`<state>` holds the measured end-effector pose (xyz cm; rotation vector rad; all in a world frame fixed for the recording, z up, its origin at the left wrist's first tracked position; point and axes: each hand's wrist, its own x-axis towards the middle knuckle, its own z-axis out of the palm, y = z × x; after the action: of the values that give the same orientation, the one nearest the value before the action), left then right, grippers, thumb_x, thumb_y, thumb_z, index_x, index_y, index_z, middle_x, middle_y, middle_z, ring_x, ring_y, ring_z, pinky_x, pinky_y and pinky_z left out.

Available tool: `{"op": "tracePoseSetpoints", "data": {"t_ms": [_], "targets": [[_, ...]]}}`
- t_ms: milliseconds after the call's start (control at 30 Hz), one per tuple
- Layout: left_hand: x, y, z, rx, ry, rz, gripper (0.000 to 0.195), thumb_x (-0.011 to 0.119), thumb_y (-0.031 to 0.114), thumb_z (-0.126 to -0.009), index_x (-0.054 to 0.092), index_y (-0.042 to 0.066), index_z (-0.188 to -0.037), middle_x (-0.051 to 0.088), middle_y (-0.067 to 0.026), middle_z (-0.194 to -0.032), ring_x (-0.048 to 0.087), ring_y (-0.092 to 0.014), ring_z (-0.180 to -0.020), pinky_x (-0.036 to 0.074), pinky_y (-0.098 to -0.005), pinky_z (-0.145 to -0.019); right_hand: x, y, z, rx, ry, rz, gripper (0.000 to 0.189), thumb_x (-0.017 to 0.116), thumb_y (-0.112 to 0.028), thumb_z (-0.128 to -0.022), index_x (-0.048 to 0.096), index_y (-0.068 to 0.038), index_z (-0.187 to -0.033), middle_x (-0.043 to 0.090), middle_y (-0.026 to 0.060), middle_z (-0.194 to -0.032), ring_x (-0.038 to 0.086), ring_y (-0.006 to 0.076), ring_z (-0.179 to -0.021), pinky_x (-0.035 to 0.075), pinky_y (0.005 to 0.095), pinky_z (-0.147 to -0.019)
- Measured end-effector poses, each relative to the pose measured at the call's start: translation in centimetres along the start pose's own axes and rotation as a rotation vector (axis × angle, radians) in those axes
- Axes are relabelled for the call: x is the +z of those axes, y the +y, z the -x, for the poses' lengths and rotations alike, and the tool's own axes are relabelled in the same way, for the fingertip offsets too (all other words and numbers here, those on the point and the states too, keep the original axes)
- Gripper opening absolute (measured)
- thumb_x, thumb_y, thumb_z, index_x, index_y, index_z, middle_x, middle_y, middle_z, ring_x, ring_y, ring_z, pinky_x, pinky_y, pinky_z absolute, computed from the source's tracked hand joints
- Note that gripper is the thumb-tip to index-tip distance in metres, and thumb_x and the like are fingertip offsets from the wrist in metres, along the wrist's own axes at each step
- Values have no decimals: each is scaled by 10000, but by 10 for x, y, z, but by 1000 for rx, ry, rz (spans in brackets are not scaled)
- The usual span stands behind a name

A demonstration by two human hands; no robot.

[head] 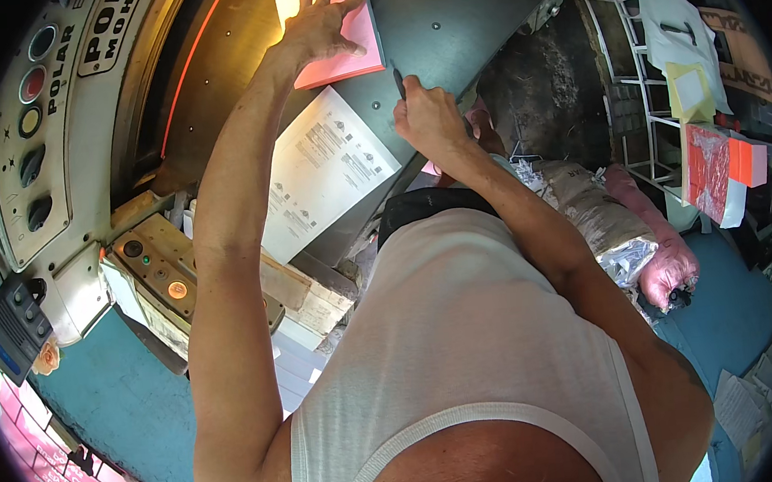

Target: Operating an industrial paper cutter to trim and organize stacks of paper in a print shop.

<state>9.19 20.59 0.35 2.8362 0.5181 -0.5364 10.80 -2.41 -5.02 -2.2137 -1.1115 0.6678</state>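
Note:
My left hand (321, 25) rests with spread fingers on a stack of pink paper (355, 22), whose near edge looks orange. The stack lies on the dark metal bed (408, 8) of a Polar Mohr paper cutter. My right hand (431, 111) grips a slim dark tool (399, 83), a pen or a knife; its kind is hard to tell. The tool points toward the stack's near right corner, apart from it. Between my arms lies a white printed sheet (333, 170) on the bed, partly covered by my left forearm.
A red light line (192, 69) crosses the bed at left. Beside it stands the cutter's button panel (31, 133); a lower control box (163, 262) sits nearer me. Stuffed sacks (587, 205) and a white metal rack (638, 71) stand at right.

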Motion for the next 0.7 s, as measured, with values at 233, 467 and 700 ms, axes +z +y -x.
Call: {"op": "tracePoseSetpoints", "data": {"t_ms": [233, 467, 700], "targets": [[23, -12, -6, -18, 121, -44, 1065, 922, 357, -579, 374, 453, -1487, 271, -47, -1573, 308, -385, -1390, 515, -572, -991, 4, 5, -36, -62, 105, -42, 245, 606, -114, -835, 545, 79, -973, 646, 338, -723, 666, 520, -708, 562, 551, -692], [26, -11, -10, -26, 106, -28, 1071, 924, 327, -567, 383, 455, -1484, 268, -46, -1577, 301, -400, -1390, 499, -561, -1029, 13, 10, -37, 14, 60, -4, 243, 606, -124, -846, 527, 67, -974, 648, 335, -727, 671, 515, -727, 564, 557, -701], [26, -15, -9, -27, 114, -58, 1083, 925, 354, -570, 367, 455, -1492, 274, -37, -1573, 315, -393, -1381, 532, -562, -974, 8, 10, -40, 22, 156, -1, 296, 622, -132, -839, 483, 52, -1023, 647, 322, -709, 668, 514, -707, 558, 571, -681]]}}
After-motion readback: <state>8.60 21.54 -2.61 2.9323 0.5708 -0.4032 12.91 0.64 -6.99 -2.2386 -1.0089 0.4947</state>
